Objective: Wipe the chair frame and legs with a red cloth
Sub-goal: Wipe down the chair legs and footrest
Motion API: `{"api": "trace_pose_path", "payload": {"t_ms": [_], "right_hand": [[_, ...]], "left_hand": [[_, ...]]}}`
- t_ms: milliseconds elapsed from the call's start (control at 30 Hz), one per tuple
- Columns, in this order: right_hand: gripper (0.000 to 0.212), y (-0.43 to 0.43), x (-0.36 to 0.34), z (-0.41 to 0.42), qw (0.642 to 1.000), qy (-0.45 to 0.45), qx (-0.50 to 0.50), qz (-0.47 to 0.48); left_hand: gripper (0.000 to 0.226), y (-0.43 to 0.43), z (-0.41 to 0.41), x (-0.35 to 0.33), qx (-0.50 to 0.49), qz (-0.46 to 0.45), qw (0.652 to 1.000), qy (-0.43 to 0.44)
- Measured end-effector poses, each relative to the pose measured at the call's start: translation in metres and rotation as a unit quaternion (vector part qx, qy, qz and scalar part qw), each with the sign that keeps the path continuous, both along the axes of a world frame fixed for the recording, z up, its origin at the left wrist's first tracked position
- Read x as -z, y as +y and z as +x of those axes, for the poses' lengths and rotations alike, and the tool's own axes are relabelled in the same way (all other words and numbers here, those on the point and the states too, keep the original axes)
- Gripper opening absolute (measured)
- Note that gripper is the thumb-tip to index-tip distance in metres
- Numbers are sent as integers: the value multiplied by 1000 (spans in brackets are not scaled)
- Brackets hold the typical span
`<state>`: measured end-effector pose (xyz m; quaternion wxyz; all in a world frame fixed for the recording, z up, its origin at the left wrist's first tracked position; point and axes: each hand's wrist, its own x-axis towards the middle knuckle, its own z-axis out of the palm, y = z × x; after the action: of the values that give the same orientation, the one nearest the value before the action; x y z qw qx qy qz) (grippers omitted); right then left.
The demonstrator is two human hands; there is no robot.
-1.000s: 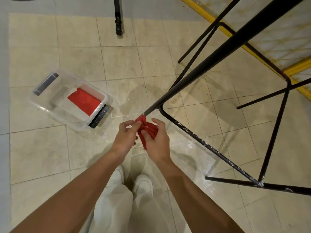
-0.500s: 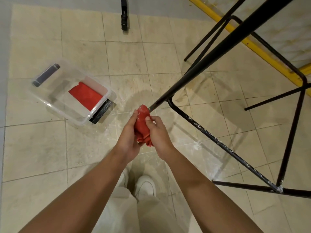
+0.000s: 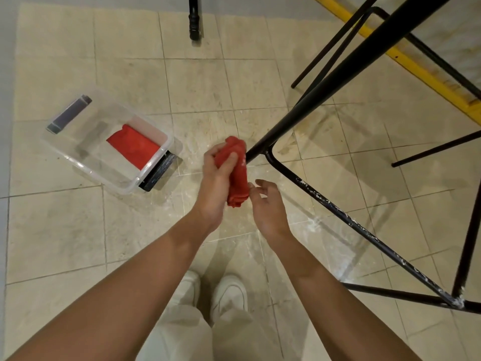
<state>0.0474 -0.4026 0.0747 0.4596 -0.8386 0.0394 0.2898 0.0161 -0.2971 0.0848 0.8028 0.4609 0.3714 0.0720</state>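
Note:
A black metal chair frame (image 3: 335,74) slants from the upper right down to the floor tiles, with a paint-flecked lower rail (image 3: 346,220) running toward the bottom right. My left hand (image 3: 217,183) grips a bunched red cloth (image 3: 237,173) right beside the lower end of the slanted leg; the cloth's top touches or nearly touches that end. My right hand (image 3: 268,204) hovers just right of the cloth's lower part, fingers spread, only its fingertips near the fabric.
A clear plastic box (image 3: 78,152) with dark latches lies on the floor at left, holding another red cloth (image 3: 132,147). A black post foot (image 3: 194,22) stands at the top. A yellow rail (image 3: 406,61) runs along the upper right. My white shoes (image 3: 229,295) are below.
My right hand has let go of the cloth and opened. My left hand now holds the cloth alone and has shifted up toward the leg's end.

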Motion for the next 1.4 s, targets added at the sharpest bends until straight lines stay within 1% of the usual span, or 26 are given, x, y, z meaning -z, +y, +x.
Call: {"api": "trace_pose_path", "payload": {"t_ms": [67,133,200,267,367,467,533,600,667,733,833,933,967,1033,1067,1133,1200,1267,1400], "right_hand": [[35,-2,2,2,1000,6,28,3],[34,-3,6,3,998,21,57,9],[34,-2,11,3,997,31,66,6],[31,0,13,4,997,35,72,6],[21,3,9,5,995,41,86,16],[25,7,0,8,995,31,94,25],[21,8,-7,9,994,29,105,31],[18,8,-12,9,992,34,112,37],[21,9,-16,6,993,41,106,41],[20,10,-18,4,994,42,94,43],[31,11,-20,1,994,45,94,35],[36,10,-19,-1,992,58,107,28],[36,9,-19,-2,992,60,110,29],[37,9,-19,-3,991,63,115,33],[37,9,-19,-4,991,63,116,36],[38,7,-20,-5,990,65,121,44],[35,5,-21,-7,989,67,126,49],[32,3,-22,-7,988,67,129,50],[30,-2,-24,-8,987,71,134,47]], "left_hand": [[25,-7,4,3,18,81,997,4],[25,-8,8,11,28,164,986,19],[25,-6,11,19,26,197,979,43],[23,-2,14,23,32,196,977,78],[22,6,13,23,38,142,983,110],[17,11,10,4,10,121,990,73],[12,10,11,-11,-12,107,994,30],[12,6,10,-23,-7,100,995,-9],[14,1,11,-28,11,121,992,-30],[13,-4,13,-28,15,152,988,-24],[13,-5,16,-23,10,188,982,19],[17,1,14,-18,37,184,979,84],[17,2,12,-18,36,175,980,86],[16,0,7,-24,13,161,985,57],[17,-2,4,-28,3,170,985,32],[25,-9,1,-35,-4,193,981,-14],[35,-13,2,-37,0,213,976,-43],[41,-18,6,-35,-6,240,970,-41],[40,-30,9,-27,-43,264,964,3]]}}
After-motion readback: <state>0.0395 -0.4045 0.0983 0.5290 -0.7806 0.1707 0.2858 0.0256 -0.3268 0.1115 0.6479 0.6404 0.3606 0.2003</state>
